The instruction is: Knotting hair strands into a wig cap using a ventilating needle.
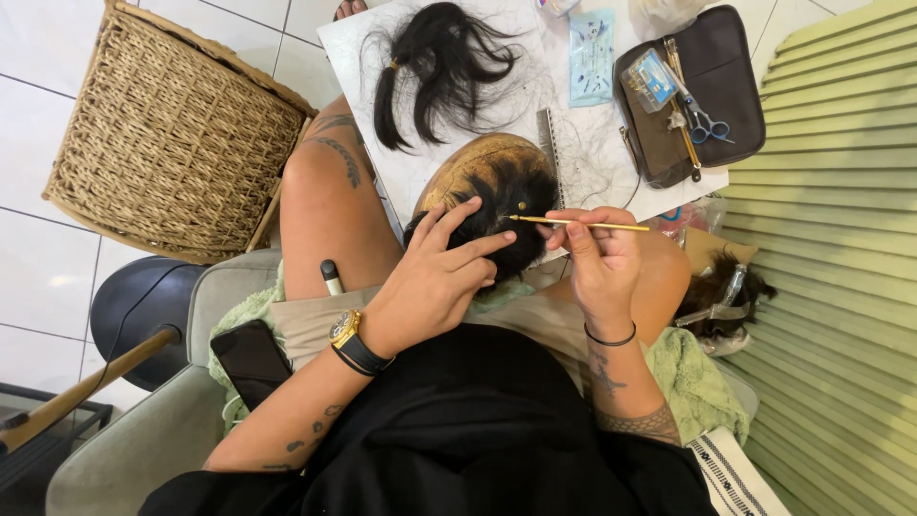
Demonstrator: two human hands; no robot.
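Over white tiles, both hands (435, 277) (597, 258) work a lap-held wig block (497, 182).

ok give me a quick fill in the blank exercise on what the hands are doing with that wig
1. The right hand pinches a thin ____-coloured needle tool whose tip meets the dark hair on the wig block.
2. The left hand lies on the hair, and its wrist wears a gold ____.
3. A loose bundle of black hair lies on the ____ sheet beyond the block.
4. Scissors rest on the open brown ____.

Missing words: gold; watch; white; case
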